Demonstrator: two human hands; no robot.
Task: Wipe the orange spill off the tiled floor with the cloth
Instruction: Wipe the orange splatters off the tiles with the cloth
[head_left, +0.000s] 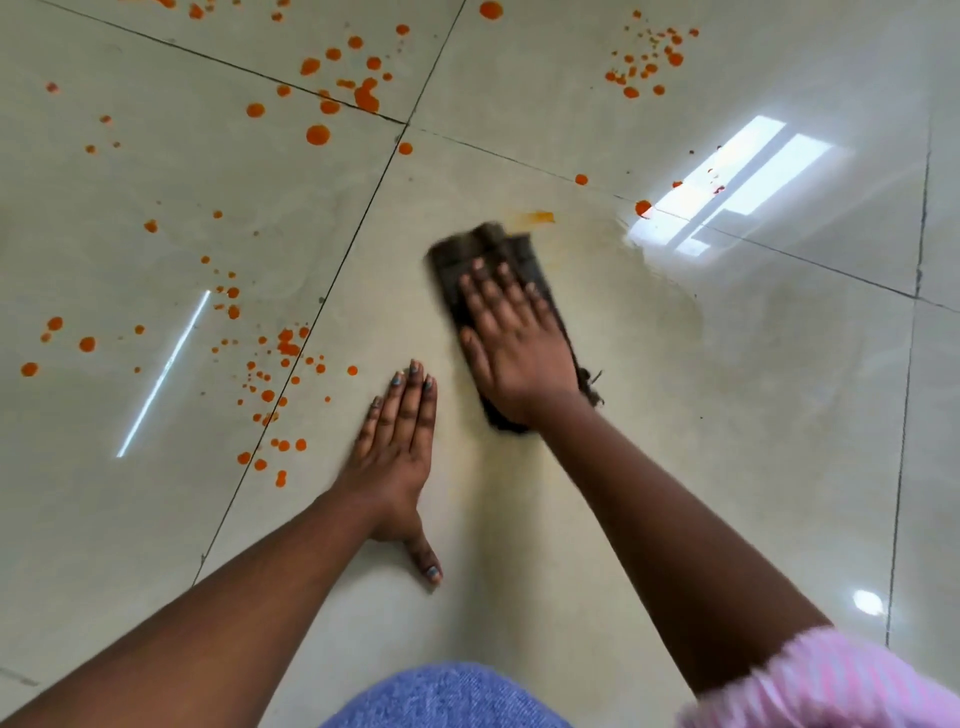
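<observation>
— Cloth (493, 265) lay where?
— On the tiled floor (675, 415), under the right hand (519, 338), pressed flat, fingers spread.
— Left hand (397, 452)?
— Open, flat on the tile, holding nothing. Orange spill (318, 134) dotted tiles left and beyond.

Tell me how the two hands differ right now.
The right hand presses flat on the dark cloth; the left hand lies flat on bare floor with nothing under it. The right hand reaches farther ahead, near an orange smear; the left sits closer to the body, beside orange drops. The right hand and cloth look motion-blurred; the left is sharp. Both are palm down with fingers extended.
</observation>
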